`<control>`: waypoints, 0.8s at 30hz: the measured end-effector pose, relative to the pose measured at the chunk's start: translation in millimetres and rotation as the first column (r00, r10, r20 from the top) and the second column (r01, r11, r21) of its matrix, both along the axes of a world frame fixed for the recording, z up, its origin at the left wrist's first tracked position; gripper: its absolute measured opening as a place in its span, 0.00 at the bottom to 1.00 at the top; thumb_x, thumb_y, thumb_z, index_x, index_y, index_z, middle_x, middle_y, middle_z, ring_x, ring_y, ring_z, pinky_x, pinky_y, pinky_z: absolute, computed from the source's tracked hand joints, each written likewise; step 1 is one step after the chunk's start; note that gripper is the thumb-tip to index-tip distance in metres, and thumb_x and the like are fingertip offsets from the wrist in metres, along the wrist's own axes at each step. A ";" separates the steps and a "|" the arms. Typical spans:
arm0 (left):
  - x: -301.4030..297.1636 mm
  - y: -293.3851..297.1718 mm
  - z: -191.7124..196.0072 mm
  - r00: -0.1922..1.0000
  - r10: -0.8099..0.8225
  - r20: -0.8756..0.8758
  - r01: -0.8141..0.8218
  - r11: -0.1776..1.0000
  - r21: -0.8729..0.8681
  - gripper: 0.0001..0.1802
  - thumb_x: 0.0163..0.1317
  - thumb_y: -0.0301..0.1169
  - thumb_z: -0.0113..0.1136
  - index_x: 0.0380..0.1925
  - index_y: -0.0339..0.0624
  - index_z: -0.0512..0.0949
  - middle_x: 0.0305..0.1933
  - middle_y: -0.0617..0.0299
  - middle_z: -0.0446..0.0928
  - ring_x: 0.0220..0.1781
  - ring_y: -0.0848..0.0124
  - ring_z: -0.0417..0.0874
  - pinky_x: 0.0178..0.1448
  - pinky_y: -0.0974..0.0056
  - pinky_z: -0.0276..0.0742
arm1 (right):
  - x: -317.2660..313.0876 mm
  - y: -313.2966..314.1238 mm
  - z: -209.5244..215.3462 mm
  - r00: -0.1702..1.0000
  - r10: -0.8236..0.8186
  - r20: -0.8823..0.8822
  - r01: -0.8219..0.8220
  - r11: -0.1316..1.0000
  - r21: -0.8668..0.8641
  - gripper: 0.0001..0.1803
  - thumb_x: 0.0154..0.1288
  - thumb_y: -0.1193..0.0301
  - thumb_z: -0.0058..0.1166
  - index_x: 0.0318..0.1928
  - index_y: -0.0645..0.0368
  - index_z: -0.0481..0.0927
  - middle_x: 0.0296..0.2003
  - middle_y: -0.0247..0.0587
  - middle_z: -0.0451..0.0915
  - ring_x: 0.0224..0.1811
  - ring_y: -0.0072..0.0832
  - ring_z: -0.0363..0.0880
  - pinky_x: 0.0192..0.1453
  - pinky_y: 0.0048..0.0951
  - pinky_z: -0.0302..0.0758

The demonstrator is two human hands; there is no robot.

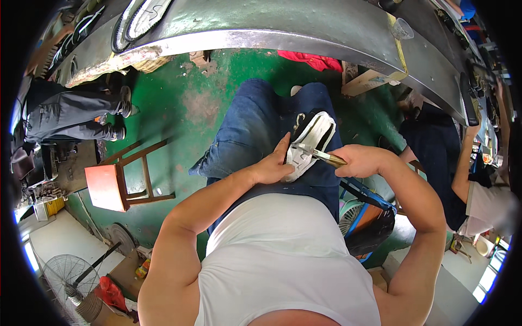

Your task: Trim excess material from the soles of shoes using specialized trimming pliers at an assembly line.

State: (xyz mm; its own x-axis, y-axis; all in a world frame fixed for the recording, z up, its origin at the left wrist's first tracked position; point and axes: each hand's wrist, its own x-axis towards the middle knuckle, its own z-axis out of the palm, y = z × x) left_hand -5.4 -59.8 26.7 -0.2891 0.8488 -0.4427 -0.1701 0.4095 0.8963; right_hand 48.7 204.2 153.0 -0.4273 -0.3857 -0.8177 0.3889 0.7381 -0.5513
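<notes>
Across my thighs lies a shoe (319, 129), its white underside turned up and its rim dark. A dark flap and a pale lace or loop show at its far end. My left hand (275, 162) grips the near left side of the shoe, fingers along its edge. In my right hand (360, 160) is a pair of pliers (324, 156), the fingers wrapped round its handles. The metal jaws touch the white underside near my left fingers. Whether they pinch any material is too small to tell.
A long metal worktable (261, 35) curves across the far side, bearing shoe parts (142, 22) and a clear cup (402, 29). On the left stands a stool (106, 187), with another person's legs (76, 114) beyond. A co-worker (478, 201) sits at the right. Fans stand behind me.
</notes>
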 end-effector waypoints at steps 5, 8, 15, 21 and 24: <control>1.2 0.6 -1.1 0.999 -0.007 -0.046 0.007 1.000 -0.009 0.58 0.59 0.32 0.56 0.74 0.28 0.24 0.81 0.33 0.33 0.83 0.51 0.42 0.82 0.62 0.44 | -9.5 -4.9 5.2 0.991 0.132 -0.021 -0.130 0.988 0.086 0.12 0.62 0.69 0.57 0.42 0.62 0.76 0.30 0.46 0.77 0.34 0.37 0.77 0.42 0.39 0.73; 5.7 2.7 -5.9 0.987 -0.011 -0.163 0.014 1.000 0.023 0.50 0.69 0.37 0.52 0.76 0.30 0.29 0.82 0.38 0.39 0.83 0.55 0.46 0.82 0.62 0.45 | -29.6 -16.4 23.0 0.956 0.287 0.058 -0.292 0.935 0.201 0.12 0.63 0.68 0.56 0.42 0.64 0.77 0.32 0.52 0.80 0.37 0.43 0.81 0.45 0.43 0.75; 11.2 18.3 -11.2 0.550 0.456 0.699 -0.573 0.815 -0.080 0.44 0.76 0.62 0.26 0.78 0.39 0.46 0.81 0.53 0.52 0.80 0.65 0.54 0.80 0.61 0.50 | -3.1 -29.6 -5.1 0.939 0.240 -0.247 -0.175 0.950 0.259 0.14 0.68 0.65 0.55 0.40 0.67 0.78 0.32 0.59 0.82 0.39 0.56 0.83 0.46 0.50 0.77; 10.5 22.9 -43.7 0.633 0.708 0.313 -0.705 0.694 -0.146 0.36 0.80 0.54 0.30 0.70 0.35 0.66 0.71 0.49 0.70 0.72 0.64 0.68 0.74 0.63 0.62 | 54.5 -60.7 -70.9 0.775 -0.124 -0.620 0.205 0.977 0.061 0.14 0.65 0.68 0.58 0.47 0.64 0.78 0.35 0.59 0.82 0.40 0.58 0.81 0.45 0.51 0.77; 10.3 20.9 -47.3 0.698 0.716 -0.014 -0.715 0.696 -0.065 0.33 0.80 0.49 0.32 0.65 0.31 0.72 0.66 0.44 0.75 0.70 0.58 0.73 0.71 0.62 0.66 | 58.4 -59.5 -61.1 0.796 -0.201 -0.571 0.259 0.966 0.021 0.20 0.65 0.69 0.58 0.55 0.65 0.75 0.42 0.62 0.81 0.46 0.59 0.80 0.51 0.49 0.76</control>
